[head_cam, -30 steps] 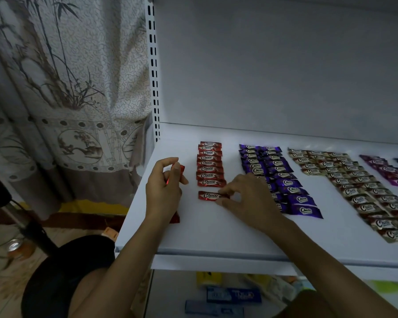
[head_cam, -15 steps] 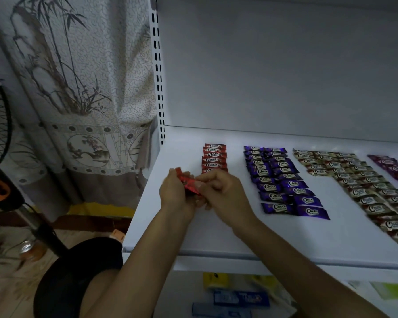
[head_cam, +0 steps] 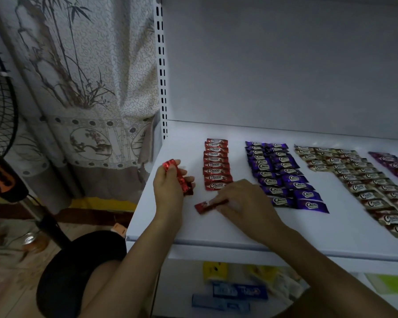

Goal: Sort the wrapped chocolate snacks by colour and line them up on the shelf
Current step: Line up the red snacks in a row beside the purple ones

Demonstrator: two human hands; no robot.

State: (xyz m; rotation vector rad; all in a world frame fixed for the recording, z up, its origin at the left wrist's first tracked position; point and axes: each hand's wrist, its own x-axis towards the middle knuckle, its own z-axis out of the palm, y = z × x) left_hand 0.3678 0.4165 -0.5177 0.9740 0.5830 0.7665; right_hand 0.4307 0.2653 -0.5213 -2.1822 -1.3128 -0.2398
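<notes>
Nearest, just in front of the red column (head_cam: 216, 166), the right hand (head_cam: 241, 198) pinches one red snack (head_cam: 203, 207) by its right end, its fingers (head_cam: 221, 200) curled on it, low over the shelf (head_cam: 216, 231). The snack's long axis runs left to right, slightly tilted, nearly parallel to the column's wrappers. The free slot lies just behind it, so the right hand seems best placed. The wrapper is glossy, crinkled red. Left of the column, the left hand (head_cam: 168, 190) grips the spare red snacks (head_cam: 177, 174).

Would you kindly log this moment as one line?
left hand: holds red snacks; right hand: pinches single red snack; position: nearside of red column
</notes>
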